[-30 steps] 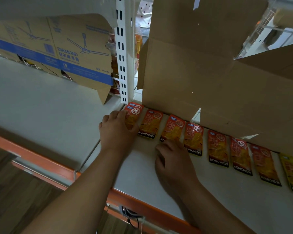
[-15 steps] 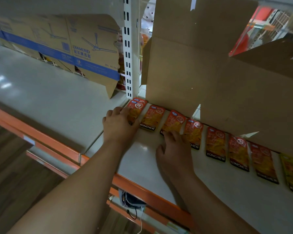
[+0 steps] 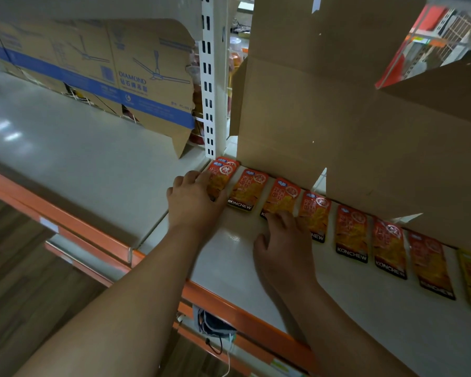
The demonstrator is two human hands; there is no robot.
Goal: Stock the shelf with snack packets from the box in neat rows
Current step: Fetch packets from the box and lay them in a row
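We press on a row of orange KONCHEW snack packets lying flat along the back of the white shelf, just in front of the plain cardboard box. Our left hand covers the leftmost packets – two overlapped – with fingers bent over their left edge; grip or mere pressure, we cannot tell. Our right hand lies relaxed and spread, fingertips on the third packet, hiding most of its brand strip. At far left, a carton reads DIAMOND beside a ceiling-fan drawing.
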